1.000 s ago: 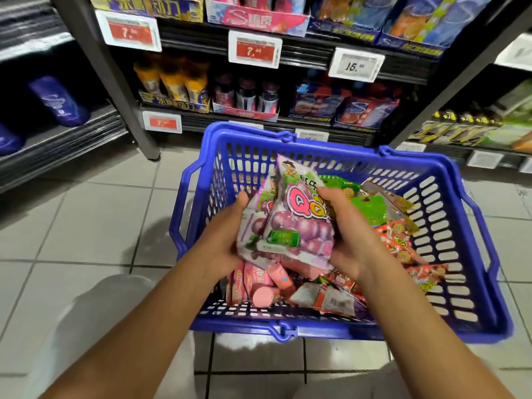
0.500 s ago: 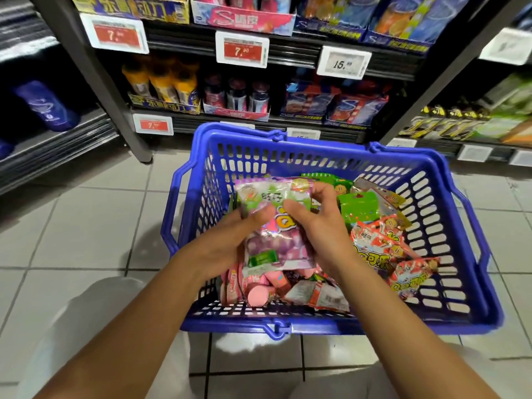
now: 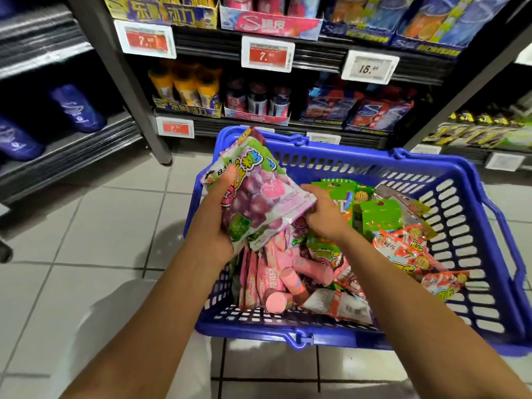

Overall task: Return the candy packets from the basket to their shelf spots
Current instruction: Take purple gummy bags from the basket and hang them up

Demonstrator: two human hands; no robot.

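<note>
A blue plastic basket (image 3: 466, 214) stands on the tiled floor, full of candy packets. My left hand (image 3: 214, 226) grips a stack of purple grape gummy packets (image 3: 253, 197) and holds it tilted above the basket's left side. My right hand (image 3: 325, 214) reaches down into the basket beside the stack; its fingertips are curled under the stack's lower edge onto another purple packet. Green packets (image 3: 377, 217), red-orange packets (image 3: 403, 249) and pink candy rolls (image 3: 282, 283) lie in the basket.
Dark store shelves (image 3: 316, 56) with price tags (image 3: 267, 51) stand right behind the basket, stocked with bottles and boxed goods. A shelf with blue pouches (image 3: 77, 108) runs along the left. Light floor tiles (image 3: 86, 220) lie open to the left.
My left hand has lifted the purple packets up and to the left, tilting them. My right hand has let go of the stack and dropped toward the basket contents.
</note>
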